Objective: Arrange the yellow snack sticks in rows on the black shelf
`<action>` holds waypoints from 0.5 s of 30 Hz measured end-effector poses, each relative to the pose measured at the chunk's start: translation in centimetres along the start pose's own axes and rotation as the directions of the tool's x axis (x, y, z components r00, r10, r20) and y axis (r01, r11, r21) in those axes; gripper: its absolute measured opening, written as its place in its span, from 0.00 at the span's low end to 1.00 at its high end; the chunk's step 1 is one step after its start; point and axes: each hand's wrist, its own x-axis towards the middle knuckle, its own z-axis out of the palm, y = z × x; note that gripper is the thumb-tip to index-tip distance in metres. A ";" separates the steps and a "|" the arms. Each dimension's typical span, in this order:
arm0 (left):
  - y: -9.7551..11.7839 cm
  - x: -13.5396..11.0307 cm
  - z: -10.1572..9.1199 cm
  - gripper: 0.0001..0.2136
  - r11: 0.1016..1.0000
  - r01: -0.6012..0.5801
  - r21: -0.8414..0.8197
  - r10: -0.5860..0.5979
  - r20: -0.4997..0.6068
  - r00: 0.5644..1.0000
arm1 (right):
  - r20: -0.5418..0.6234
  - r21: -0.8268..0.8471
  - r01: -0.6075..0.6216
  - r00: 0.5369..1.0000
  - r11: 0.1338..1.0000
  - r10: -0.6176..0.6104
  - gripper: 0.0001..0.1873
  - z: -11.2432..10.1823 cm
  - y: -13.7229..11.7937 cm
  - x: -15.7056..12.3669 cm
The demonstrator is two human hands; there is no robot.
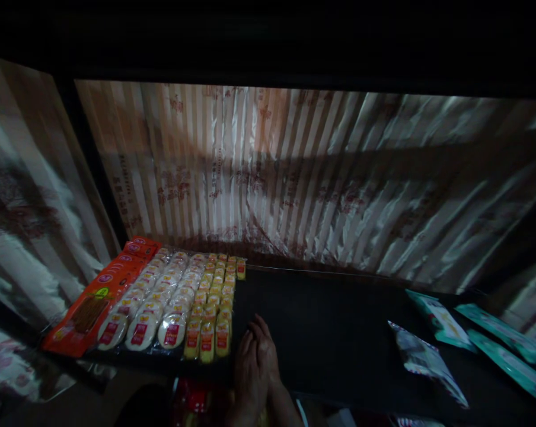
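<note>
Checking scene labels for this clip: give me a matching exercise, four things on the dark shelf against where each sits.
1 orange packets
2 yellow packs
3 teal packets
4 hand

A right end of the shelf
B front edge, middle
C far left end
D between round white packs and the hand

Pairs: 1-C, 2-D, 3-A, 4-B

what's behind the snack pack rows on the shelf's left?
A striped, glossy back panel with faint red print rises behind the snack packs. Its bottom edge there is covered by the rearmost packs, and the corner is too dark to read.
</note>
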 end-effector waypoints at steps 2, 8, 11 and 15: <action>-0.1 -1.9 -1.0 0.24 1.000 0.017 -0.026 -0.017 -0.005 1.000 | -0.007 -0.001 0.026 1.000 1.000 -0.026 0.21 -0.3 -0.5 -1.8; -1.8 -7.1 -2.9 0.23 0.996 -0.081 -0.041 0.083 0.050 0.995 | 0.014 -0.040 0.104 0.994 0.994 -0.104 0.22 -1.4 -1.7 -7.4; -3.0 -10.5 -2.3 0.22 0.997 -0.075 -0.033 0.079 0.149 0.986 | 0.084 -0.073 0.189 0.980 0.979 -0.183 0.23 -1.5 -1.2 -11.3; -3.7 -14.6 -0.7 0.21 1.000 0.028 0.011 -0.030 0.207 0.978 | 0.168 -0.180 0.132 0.980 0.975 -0.102 0.23 -0.3 1.6 -16.6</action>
